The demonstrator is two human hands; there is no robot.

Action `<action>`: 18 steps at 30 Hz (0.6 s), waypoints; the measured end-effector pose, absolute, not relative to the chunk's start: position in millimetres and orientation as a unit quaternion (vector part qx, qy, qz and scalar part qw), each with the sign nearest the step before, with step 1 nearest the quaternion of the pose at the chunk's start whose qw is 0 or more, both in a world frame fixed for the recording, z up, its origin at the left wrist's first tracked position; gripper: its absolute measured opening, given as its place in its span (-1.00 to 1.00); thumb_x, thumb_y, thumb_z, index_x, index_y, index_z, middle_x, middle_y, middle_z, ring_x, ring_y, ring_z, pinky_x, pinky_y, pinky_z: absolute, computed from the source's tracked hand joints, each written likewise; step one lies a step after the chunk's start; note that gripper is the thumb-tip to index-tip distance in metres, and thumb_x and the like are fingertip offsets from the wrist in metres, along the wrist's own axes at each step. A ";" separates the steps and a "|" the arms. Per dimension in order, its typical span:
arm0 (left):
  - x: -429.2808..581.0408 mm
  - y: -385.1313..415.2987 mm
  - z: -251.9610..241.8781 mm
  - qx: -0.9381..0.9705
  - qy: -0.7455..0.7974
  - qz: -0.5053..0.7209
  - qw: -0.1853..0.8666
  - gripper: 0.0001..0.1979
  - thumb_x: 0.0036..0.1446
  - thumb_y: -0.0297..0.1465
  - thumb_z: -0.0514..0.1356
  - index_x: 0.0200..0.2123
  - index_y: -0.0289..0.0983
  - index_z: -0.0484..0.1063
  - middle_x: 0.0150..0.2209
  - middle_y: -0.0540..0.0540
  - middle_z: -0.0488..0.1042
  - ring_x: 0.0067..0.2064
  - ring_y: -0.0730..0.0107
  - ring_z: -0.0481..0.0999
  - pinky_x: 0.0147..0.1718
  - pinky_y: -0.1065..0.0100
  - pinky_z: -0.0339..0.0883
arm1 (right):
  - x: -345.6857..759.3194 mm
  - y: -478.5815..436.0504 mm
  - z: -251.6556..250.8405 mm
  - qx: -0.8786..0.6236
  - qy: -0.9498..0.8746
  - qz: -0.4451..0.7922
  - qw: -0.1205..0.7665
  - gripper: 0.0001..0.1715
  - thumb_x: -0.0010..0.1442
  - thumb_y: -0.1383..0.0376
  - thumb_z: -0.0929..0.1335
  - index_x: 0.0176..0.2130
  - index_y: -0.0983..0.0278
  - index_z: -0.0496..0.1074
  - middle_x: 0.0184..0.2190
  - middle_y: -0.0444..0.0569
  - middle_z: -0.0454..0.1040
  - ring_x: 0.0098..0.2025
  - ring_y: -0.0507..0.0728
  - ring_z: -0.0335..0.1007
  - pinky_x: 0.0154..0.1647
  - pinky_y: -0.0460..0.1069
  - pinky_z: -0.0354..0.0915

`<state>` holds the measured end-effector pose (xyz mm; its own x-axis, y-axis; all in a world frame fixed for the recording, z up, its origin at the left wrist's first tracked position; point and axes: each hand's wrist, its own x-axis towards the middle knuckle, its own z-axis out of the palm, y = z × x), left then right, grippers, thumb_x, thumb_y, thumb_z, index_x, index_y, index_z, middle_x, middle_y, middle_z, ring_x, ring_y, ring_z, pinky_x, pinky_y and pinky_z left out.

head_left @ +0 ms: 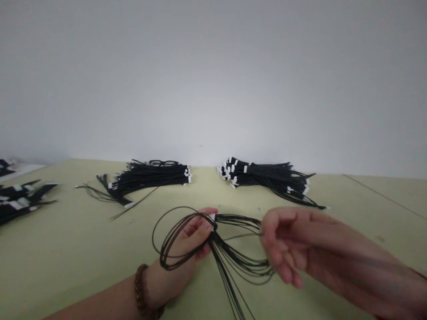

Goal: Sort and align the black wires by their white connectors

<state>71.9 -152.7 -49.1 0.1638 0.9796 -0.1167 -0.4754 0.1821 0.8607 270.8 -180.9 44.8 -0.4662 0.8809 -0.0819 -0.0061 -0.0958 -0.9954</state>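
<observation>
Left hand (191,242) pinches black wire bundle (214,234), which loops toward three o'clock, to right hand (287,242); right grip indeterminable.

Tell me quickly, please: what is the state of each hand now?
Left hand: closed, holding a bunch of black wires.
Right hand: fingers curled beside the wire loops; whether it grips them cannot be told.
</observation>
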 end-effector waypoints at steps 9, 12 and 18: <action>67.0 -155.7 -51.8 0.474 0.368 0.499 0.625 -0.71 0.08 -0.30 0.27 -0.09 -0.17 0.46 -0.47 0.05 0.34 -0.53 0.57 0.26 -0.57 0.51 0.09 | 290.5 -168.3 49.4 -0.346 -0.484 0.469 0.652 -0.85 0.24 0.20 0.26 -0.28 0.07 0.44 -0.36 -0.13 0.41 -0.40 0.02 0.35 -0.33 -0.11 0.35; 68.3 -157.9 -48.7 0.473 0.371 0.496 0.626 -0.72 0.08 -0.30 0.28 -0.11 -0.16 0.47 -0.43 0.03 0.37 -0.50 0.56 0.28 -0.54 0.51 0.13 | 282.1 -177.8 49.7 -0.341 -0.522 0.531 0.574 -0.86 0.25 0.15 0.25 -0.25 0.09 0.37 -0.51 -0.18 0.37 -0.68 -0.03 0.13 -0.67 -0.13 0.19; 68.9 -160.0 -47.7 0.415 0.318 0.514 0.680 -0.72 -0.02 -0.33 0.35 -0.17 -0.13 0.51 -0.43 0.04 0.36 -0.52 0.61 0.23 -0.57 0.55 0.11 | 257.2 -191.4 21.7 -0.494 -0.763 0.306 0.282 -0.80 0.21 0.31 0.23 -0.46 0.22 0.29 -0.58 -0.15 0.39 -0.55 0.05 0.31 -0.57 -0.08 0.12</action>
<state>68.9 -160.0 -47.7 0.2690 0.9631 -0.0067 -0.4348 0.1277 0.8914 257.2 -191.4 21.7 -0.3528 0.9270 0.1276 0.5816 0.3240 -0.7462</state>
